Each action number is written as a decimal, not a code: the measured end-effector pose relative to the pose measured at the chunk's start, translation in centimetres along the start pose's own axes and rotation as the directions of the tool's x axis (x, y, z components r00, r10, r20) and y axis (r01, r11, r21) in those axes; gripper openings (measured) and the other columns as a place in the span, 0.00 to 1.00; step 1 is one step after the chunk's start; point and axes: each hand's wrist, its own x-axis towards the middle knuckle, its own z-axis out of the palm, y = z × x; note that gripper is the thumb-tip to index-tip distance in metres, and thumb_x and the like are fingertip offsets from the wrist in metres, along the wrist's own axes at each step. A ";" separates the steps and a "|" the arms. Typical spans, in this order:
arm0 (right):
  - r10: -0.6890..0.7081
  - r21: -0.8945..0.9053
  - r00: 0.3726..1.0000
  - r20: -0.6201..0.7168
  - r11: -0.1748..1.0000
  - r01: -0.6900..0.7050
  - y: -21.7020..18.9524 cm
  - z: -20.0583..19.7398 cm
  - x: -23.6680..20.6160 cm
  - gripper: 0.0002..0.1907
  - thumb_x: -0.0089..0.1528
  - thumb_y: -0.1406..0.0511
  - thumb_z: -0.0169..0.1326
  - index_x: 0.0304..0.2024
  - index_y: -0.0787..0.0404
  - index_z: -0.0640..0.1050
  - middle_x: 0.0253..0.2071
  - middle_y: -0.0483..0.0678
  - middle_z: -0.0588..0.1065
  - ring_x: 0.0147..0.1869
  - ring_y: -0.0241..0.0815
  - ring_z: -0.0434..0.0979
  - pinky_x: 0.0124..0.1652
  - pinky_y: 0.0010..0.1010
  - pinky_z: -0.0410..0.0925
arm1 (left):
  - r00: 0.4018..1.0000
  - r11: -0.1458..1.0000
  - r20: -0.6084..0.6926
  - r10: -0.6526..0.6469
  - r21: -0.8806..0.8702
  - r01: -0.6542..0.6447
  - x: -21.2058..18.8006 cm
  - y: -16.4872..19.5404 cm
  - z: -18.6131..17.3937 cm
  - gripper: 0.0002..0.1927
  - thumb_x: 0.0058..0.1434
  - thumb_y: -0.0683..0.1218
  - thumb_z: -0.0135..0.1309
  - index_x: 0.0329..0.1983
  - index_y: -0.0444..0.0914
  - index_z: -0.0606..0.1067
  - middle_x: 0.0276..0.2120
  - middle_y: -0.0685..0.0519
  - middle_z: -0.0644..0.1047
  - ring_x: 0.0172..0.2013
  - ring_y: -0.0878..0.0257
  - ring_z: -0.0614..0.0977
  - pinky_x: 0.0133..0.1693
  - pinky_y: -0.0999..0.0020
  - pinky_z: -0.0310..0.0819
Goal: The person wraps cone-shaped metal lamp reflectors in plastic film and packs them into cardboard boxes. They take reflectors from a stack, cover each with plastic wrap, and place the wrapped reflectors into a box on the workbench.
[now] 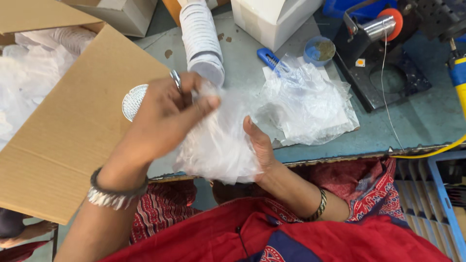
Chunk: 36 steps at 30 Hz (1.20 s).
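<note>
Left hand: the left hand is closed on the top of the clear plastic bag, the thumb and the fingers pinching the film. It wears a ring, and bangles at the wrist.
Right hand: the right hand is open under the right side of the same bag, the palm against the film and the thumb standing up.
Bag: it is held between the 2 hands, above the near edge of the grey-green table. White round pieces seem to be inside, but I cannot tell how many.
Stack of discs: a long stack of white round discs lies on the table behind the bag, its near end just above the left hand.
Mesh disc: 1 round silver mesh disc lies left of the left hand, at the edge of the cardboard flap.
Loose bags: a heap of empty plastic bags lies on the table, right of the held bag.
Cutter: a blue utility knife lies behind this heap.
Cup: a small blue cup stands right of the cutter.
Sealing machine: a black machine with a metal roller and an orange wheel stands at the far right of the table.
White box: a white box stands behind the cutter.
</note>
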 end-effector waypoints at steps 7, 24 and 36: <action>-0.069 -0.044 0.997 -0.017 0.997 0.069 0.1 0.9 0.1 0.49 0.59 0.49 0.66 0.74 0.60 0.59 0.70 0.53 0.67 0.74 0.54 0.66 0.72 0.54 0.59 | 0.994 0.991 -0.006 0.113 -0.076 -0.113 -0.4 -1.2 -0.8 0.10 0.70 0.44 0.60 0.36 0.35 0.74 0.25 0.65 0.67 0.26 0.78 0.62 0.26 0.77 0.52; -0.083 -0.054 0.996 0.018 0.995 0.084 -0.1 0.7 0.4 0.47 0.62 0.48 0.63 0.75 0.60 0.59 0.70 0.54 0.65 0.74 0.56 0.65 0.72 0.59 0.59 | 0.948 0.907 -0.134 0.290 0.356 -0.227 -1.2 -0.3 -0.9 0.10 0.69 0.44 0.64 0.39 0.33 0.76 0.24 0.59 0.69 0.25 0.74 0.67 0.27 0.74 0.61; -0.117 -0.018 0.992 -0.047 0.993 0.117 -0.2 0.2 0.8 0.45 0.59 0.48 0.61 0.71 0.60 0.61 0.69 0.55 0.67 0.72 0.57 0.66 0.68 0.56 0.60 | 0.910 0.874 -0.222 0.351 0.428 -0.232 -1.2 1.3 -1.5 0.12 0.72 0.41 0.65 0.39 0.30 0.74 0.23 0.59 0.68 0.25 0.75 0.68 0.27 0.75 0.58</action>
